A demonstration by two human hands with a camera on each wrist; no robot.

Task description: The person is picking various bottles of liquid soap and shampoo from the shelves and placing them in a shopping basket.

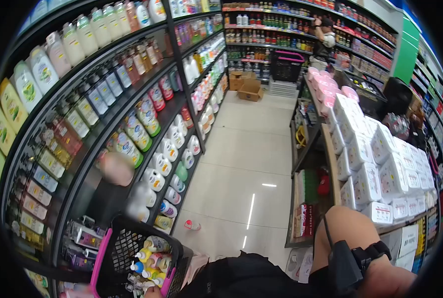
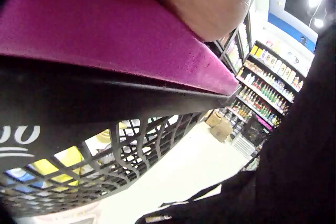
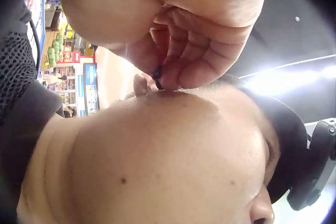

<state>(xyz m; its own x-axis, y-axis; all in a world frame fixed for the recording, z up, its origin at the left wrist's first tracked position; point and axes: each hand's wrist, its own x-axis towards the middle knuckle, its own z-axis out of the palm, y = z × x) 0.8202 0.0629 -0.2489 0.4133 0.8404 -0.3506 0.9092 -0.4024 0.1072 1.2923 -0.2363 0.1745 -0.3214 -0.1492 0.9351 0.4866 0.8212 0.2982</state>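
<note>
A black shopping basket [image 1: 181,265] with pink handles stands at the lower left of the head view. Inside it lie several pump bottles [image 1: 154,260] with yellow, blue and white tops. My left hand [image 2: 210,3] holds the basket by its pink handle [image 2: 105,29]; most of its fingers are hidden. In the right wrist view my right hand [image 3: 184,29] is raised beside my head, close to the ear. Its fingers curl in, pinching a small dark piece [image 3: 158,76] whose kind I cannot tell.
Shelves of bottles [image 1: 89,94] run along the left. On the right, stacked white packs [image 1: 368,181] and pink tubs [image 1: 326,89] fill a display table. Cardboard boxes [image 1: 250,90] and another basket [image 1: 286,67] stand at the aisle's end, near a person [image 1: 325,42]. A red item [image 1: 192,225] lies on the floor.
</note>
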